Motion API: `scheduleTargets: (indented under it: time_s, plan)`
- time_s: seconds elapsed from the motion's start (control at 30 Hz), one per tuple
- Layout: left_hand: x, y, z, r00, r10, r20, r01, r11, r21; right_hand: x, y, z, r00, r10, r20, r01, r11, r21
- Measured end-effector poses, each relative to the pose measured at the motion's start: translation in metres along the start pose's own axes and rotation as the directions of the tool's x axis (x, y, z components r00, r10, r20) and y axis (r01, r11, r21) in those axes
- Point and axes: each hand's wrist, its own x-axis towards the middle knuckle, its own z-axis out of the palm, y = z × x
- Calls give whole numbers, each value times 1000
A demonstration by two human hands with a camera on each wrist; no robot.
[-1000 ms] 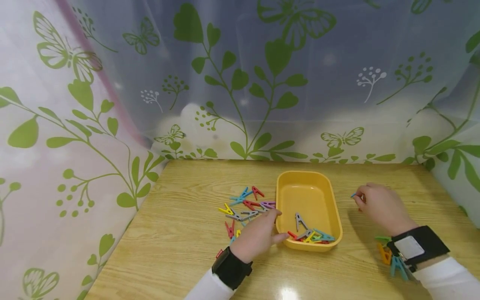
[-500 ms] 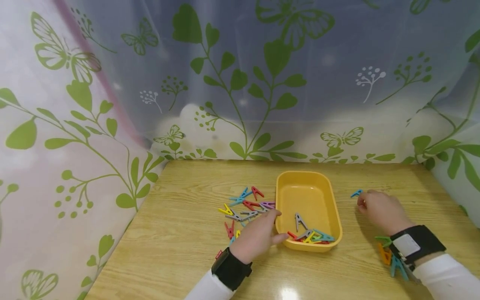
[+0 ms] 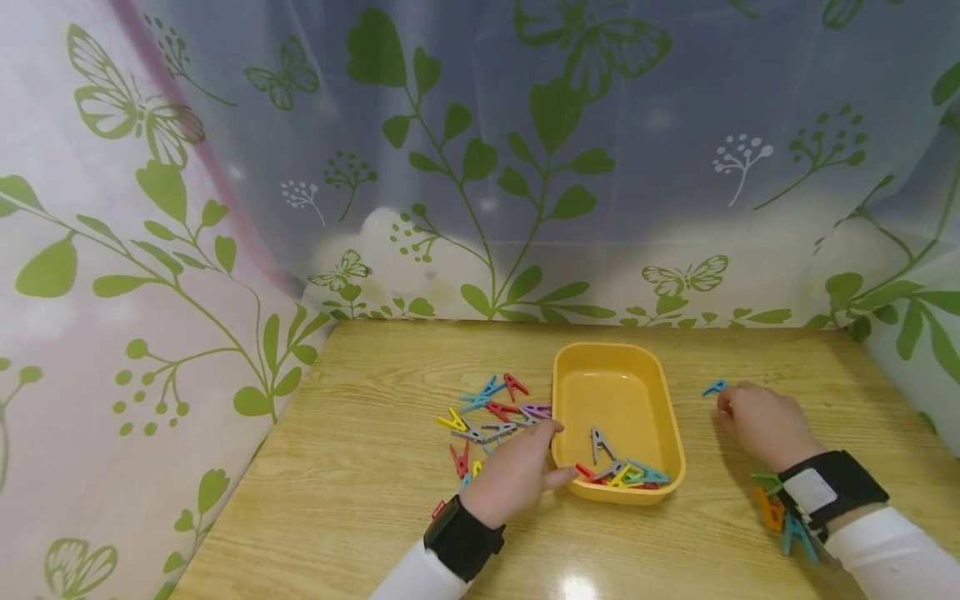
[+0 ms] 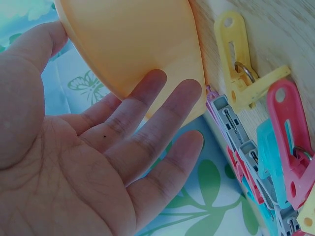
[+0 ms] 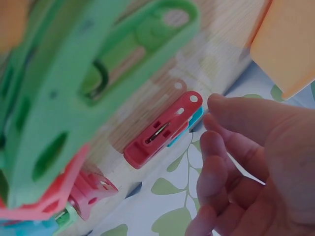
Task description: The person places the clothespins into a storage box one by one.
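Against the side of the yellow tray (image 3: 570,358), my left hand (image 3: 510,471) rests with relaxed fingers, thumb at the near rim. The left wrist view shows its fingertips on the tray (image 4: 133,44) wall and nothing gripped. My right hand (image 3: 768,425) is to the right of the tray, near a blue clothes peg (image 3: 715,387). In the right wrist view a red clothes peg (image 5: 165,130) lies just beyond the thumb tip, overlapping the blue one. The right fingers are loosely bent, with nothing visible between them. Several pegs, including a grey clothes peg (image 3: 601,444), lie in the tray's near end.
Left of the tray is a loose pile of pegs, among them a yellow peg (image 3: 452,418) and a red peg (image 3: 460,458). Beneath the right wrist are an orange peg (image 3: 769,508) and a teal peg (image 3: 798,536). A patterned curtain (image 3: 480,167) borders the wooden table (image 3: 337,492).
My right hand has drawn back slightly to the right, away from the blue peg, which now shows more fully on the table. The left hand and tray have stayed put.
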Motion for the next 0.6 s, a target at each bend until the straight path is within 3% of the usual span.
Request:
scheduleTargets:
  time_s: [0.6]
  plan:
    - [1,-1,0,1000,4,-2,-4,1000,5,1,7,4,997,38,60,-35,998,-43]
